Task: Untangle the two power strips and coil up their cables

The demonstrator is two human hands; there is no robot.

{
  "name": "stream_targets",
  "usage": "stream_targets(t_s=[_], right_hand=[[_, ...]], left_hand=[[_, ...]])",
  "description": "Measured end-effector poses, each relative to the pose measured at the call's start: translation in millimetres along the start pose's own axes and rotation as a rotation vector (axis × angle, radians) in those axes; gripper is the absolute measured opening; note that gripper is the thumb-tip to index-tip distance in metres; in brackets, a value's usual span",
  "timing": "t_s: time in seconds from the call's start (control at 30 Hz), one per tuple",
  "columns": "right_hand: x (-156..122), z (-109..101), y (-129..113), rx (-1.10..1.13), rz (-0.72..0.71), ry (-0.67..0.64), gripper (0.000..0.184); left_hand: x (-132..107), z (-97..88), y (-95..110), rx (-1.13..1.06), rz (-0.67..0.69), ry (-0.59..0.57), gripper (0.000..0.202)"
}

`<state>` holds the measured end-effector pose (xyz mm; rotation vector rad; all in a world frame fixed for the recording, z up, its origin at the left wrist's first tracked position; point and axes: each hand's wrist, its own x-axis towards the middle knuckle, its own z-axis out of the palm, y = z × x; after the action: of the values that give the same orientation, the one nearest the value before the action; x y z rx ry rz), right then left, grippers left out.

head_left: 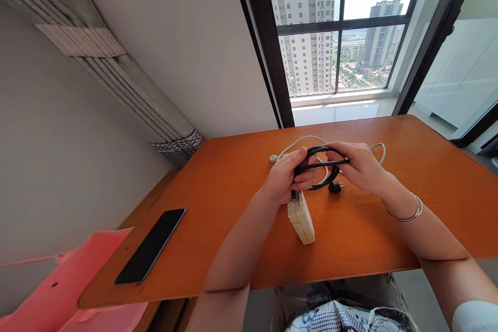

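Observation:
A black power cable (322, 165) is looped between both hands above the orange table (389, 218). My left hand (286, 179) is closed round the loops at their left end. My right hand (360, 166) pinches the cable at the right end. The cable's black plug (335, 187) rests on the table under the hands. A cream power adapter brick (301, 218) stands on its edge just below my left hand, and the black cable seems to run into it. A thin white cable (303, 141) lies behind the hands, ending in a small connector (273, 158).
A black phone (151, 245) lies face up near the table's front left corner. A pink folder (73, 280) sits lower left, beside the table. A grey wall stands to the left, with a large window behind the table.

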<state>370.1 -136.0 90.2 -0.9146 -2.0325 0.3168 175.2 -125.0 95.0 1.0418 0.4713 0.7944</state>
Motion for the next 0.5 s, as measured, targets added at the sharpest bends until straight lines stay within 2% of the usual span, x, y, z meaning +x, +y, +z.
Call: stream_targets(t_s=[0.13,0.2,0.37,0.5], right_hand=[[5,-3,3,0.373,0.161,-0.122,0.022],[7,-5,5,0.470,0.190,-0.170,0.020],[8,-9,6,0.541,0.137,-0.275,0.027],[8,-4,12,0.600,0.076,-0.204,0.037]], left_hand=[[0,2.1,2,-0.020,-0.002,-0.054,0.042],[0,3.0,3,-0.011,-0.002,-0.064,0.047],[-1,2.0,0,0.011,0.025,-0.055,0.053],[0,1.5,-1,-0.009,0.007,0.010,0.051]])
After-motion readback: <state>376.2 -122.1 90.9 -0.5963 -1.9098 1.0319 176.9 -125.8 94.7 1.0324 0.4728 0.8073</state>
